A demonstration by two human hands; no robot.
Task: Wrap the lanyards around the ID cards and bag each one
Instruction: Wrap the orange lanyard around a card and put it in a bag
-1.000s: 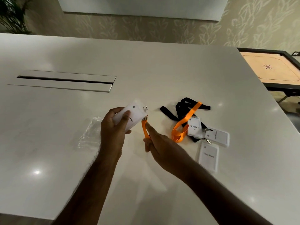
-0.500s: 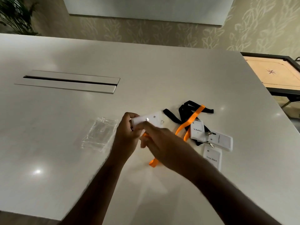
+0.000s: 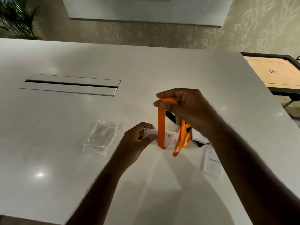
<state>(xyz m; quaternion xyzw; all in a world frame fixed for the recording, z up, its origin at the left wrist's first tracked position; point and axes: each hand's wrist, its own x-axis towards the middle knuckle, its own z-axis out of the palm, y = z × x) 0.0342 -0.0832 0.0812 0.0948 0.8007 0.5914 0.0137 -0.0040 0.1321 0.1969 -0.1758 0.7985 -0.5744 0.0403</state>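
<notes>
While the left hand [image 3: 136,140] pinches a white ID card [image 3: 168,138] just above the surface [image 3: 65,143], the right hand's [image 3: 186,109] curled fingers [image 3: 164,104] pull its orange lanyard [image 3: 161,125] up taut across the card; clear bags [image 3: 100,138] lie nearby.

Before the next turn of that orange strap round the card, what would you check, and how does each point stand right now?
1. Left hand grips the ID card firmly: ok.
2. Right hand pinches the orange lanyard held taut above the card: ok.
3. Strap lies flat across the card, no twist: ok on the visible side; the back is hidden.
4. Loose loop near the clip free of the other lanyards: cannot tell.
5. Clear bags lie ready on the table beside the left hand: ok.
6. Other card clear of the work: ok.
</notes>
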